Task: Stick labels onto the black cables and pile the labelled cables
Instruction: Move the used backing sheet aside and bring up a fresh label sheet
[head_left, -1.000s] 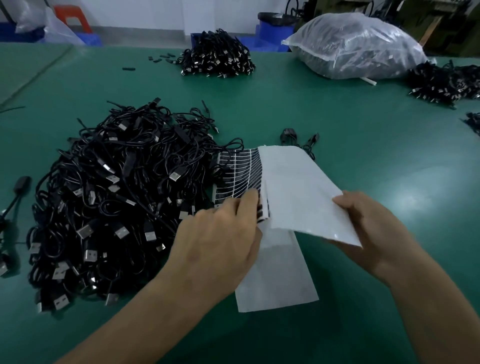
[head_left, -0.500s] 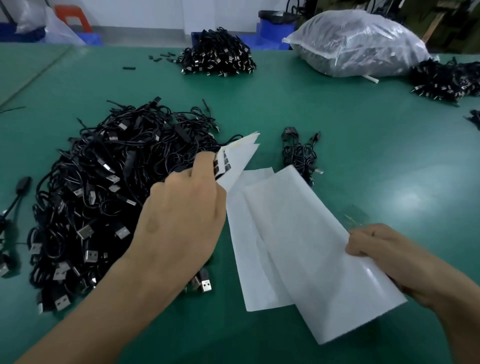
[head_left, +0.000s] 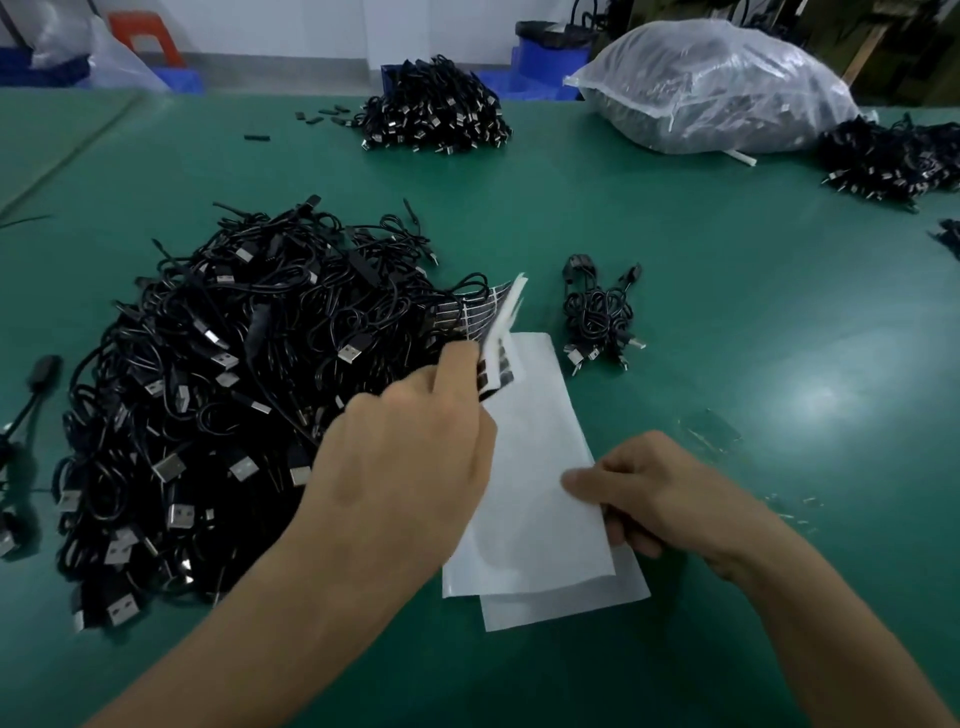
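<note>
I see the left hand (head_left: 405, 457) just left of centre, its fingers and thumb curled in a pinch on the label sheet (head_left: 491, 332). The sheet curls up and away toward twelve o'clock, with rows of dark labels showing on its left face. Its top edge lies against the rim of the big heap of black cables (head_left: 234, 389), which fills the nine o'clock side of the green table (head_left: 727, 260).

The right hand (head_left: 670, 499) sits at about four o'clock from centre. Its thumb lies on top and its fingers are curled under the right edge of two white sheets (head_left: 535, 493), gripping them. The sheets lie flat on the table between my two hands, one overlapping the other.

At one o'clock from the label sheet, apart from it, a small bundle of cables (head_left: 597, 317) rests alone. Farther off I see another cable pile (head_left: 436, 117) at twelve o'clock, a filled clear plastic bag (head_left: 711, 83) at one, and more cables (head_left: 888, 156) at two.
</note>
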